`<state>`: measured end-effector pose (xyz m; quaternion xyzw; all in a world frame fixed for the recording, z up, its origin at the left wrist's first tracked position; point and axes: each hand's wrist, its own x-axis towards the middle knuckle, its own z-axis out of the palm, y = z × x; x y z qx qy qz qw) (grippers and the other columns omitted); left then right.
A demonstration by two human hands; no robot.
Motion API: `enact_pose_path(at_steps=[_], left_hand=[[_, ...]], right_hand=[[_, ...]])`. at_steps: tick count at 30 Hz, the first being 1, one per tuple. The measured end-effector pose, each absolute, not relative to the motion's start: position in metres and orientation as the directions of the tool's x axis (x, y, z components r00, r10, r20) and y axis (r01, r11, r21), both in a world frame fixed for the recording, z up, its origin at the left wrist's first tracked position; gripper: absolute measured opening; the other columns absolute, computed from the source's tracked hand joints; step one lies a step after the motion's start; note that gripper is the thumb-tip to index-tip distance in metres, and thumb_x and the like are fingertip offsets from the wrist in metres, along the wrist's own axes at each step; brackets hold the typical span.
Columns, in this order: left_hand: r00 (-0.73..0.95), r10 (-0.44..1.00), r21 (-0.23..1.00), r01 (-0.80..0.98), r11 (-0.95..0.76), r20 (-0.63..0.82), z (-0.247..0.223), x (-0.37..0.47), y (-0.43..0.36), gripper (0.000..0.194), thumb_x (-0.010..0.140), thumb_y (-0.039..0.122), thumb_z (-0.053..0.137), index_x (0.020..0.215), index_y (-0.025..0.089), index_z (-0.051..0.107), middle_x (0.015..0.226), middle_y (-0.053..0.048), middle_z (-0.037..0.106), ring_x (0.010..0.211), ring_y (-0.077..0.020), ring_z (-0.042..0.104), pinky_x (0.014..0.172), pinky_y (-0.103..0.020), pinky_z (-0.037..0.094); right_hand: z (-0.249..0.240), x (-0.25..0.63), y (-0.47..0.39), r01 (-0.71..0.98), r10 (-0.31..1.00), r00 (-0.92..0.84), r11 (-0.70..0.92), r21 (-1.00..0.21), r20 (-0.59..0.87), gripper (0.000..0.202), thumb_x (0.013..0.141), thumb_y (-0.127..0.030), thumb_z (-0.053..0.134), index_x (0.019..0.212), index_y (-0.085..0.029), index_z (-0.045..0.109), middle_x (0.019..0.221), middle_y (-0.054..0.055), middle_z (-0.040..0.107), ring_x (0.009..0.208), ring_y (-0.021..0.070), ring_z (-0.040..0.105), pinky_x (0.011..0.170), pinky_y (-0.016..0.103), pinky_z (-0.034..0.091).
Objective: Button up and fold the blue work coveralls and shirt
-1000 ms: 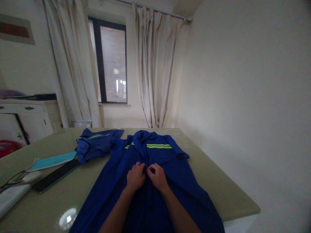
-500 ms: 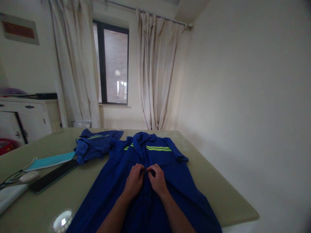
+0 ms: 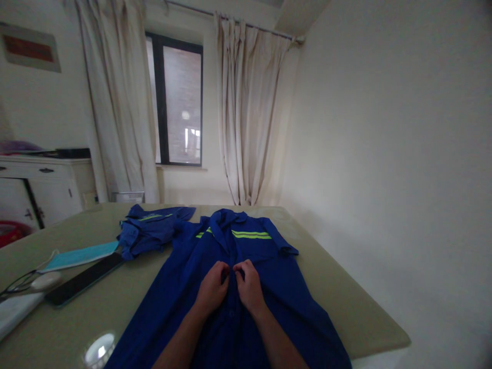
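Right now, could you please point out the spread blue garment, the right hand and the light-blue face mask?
Spread blue garment [image 3: 232, 324], head view: middle of its front.
Right hand [image 3: 249, 288], head view: back of the hand.
Light-blue face mask [image 3: 82, 255], head view: middle of its panel.

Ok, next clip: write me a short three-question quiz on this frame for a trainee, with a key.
1. True or false: the left hand and the right hand are close together at the front of the larger blue garment.
2. Which item lies alongside the black phone on the table? A: a red tub. B: a light-blue face mask. C: a curtain.
3. Fill in: the chest stripes on the larger blue garment are ____ in colour.

Key: 1. True. 2. B. 3. Yellow-green.
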<state>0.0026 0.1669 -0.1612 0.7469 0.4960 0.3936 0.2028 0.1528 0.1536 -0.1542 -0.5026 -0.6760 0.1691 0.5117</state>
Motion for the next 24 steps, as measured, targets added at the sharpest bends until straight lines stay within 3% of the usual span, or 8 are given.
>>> enact_pose_path(at_steps=[5,13,24], left_hand=[[0.185,0.897,0.690,0.584,-0.429,0.402,-0.158,0.003,0.164,0.012,0.090,0.024,0.045,0.092,0.024,0.057,0.094,-0.005,0.065,0.089,-0.0224,0.063,0.083,-0.035,0.049],[0.169,0.903,0.684,0.603,-0.412,0.395,-0.159,0.002,0.163,0.012,0.089,0.022,0.046,0.094,0.024,0.057,0.095,-0.004,0.064,0.088,-0.0214,0.063,0.080,-0.033,0.047],[0.212,0.882,0.684,0.564,-0.463,0.421,-0.162,0.002,0.164,0.015,0.091,0.020,0.044,0.099,0.025,0.056,0.099,-0.004,0.065,0.096,-0.0215,0.063,0.088,-0.033,0.047]], right_hand=[[-0.153,0.153,0.153,0.508,0.852,0.028,0.439,-0.741,0.523,0.022,0.083,-0.007,0.053,0.087,-0.021,0.069,0.092,0.005,0.067,0.089,0.0211,0.066,0.085,0.032,0.052],[-0.146,0.153,0.150,0.556,0.855,0.050,0.405,-0.726,0.515,0.020,0.082,-0.010,0.056,0.085,-0.022,0.071,0.088,0.005,0.070,0.086,0.0213,0.067,0.081,0.030,0.049],[-0.145,0.154,0.150,0.556,0.869,0.022,0.400,-0.728,0.494,0.017,0.089,-0.019,0.055,0.081,-0.021,0.069,0.082,0.003,0.070,0.079,0.0193,0.067,0.074,0.027,0.046]])
